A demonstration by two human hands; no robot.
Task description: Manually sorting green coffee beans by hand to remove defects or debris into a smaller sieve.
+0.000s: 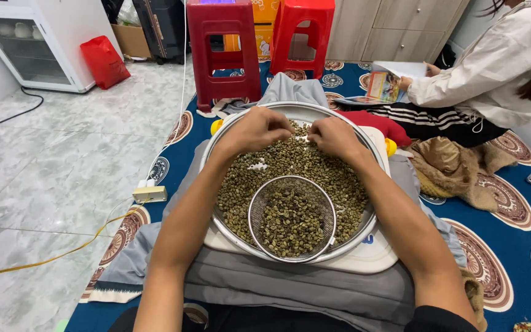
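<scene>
My left hand (pixel 254 128) and my right hand (pixel 333 136) rest at the far side of the large round metal sieve (pixel 364 230) on my lap, both down in the greenish coffee beans (pixel 339 178) that cover its mesh. My fingers on each hand are curled inward and bunched together on the beans; I cannot tell whether any bean is actually pinched. Between my forearms, at the near side, a small wire strainer (pixel 292 218) lies on the beans and holds its own heap. The sieve sits on a white tray (pixel 373 258) over grey cloth (pixel 290 286). Beyond stand two red plastic stools (pixel 222 55), and at right another person holds a booklet (pixel 383 86).
</scene>
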